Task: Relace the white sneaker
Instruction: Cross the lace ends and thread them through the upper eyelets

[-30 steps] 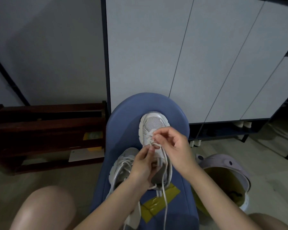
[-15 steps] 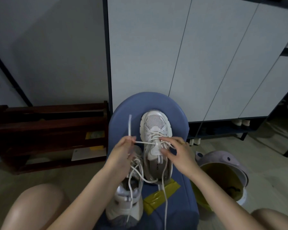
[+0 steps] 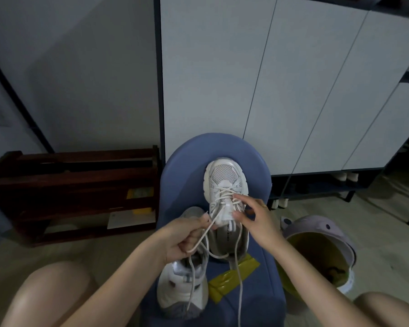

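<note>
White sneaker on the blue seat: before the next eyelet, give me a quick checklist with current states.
1. Lace end held by left hand: ok.
2. Right hand steadying the white sneaker's tongue: ok.
3. Lower eyelets crossed: ok.
4. Upper eyelets laced: not ok.
5. Other lace end hanging free off the blue seat: ok.
6. Lace clear of the second sneaker: not ok, draped over it.

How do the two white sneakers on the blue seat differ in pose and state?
The far sneaker points its toe away from the person, while the near sneaker shows its heel end nearest the camera. The far sneaker is being laced: the left hand grips its lace and the right hand touches its tongue; no hand holds the near sneaker. Both are white and lie on the blue seat.
</note>
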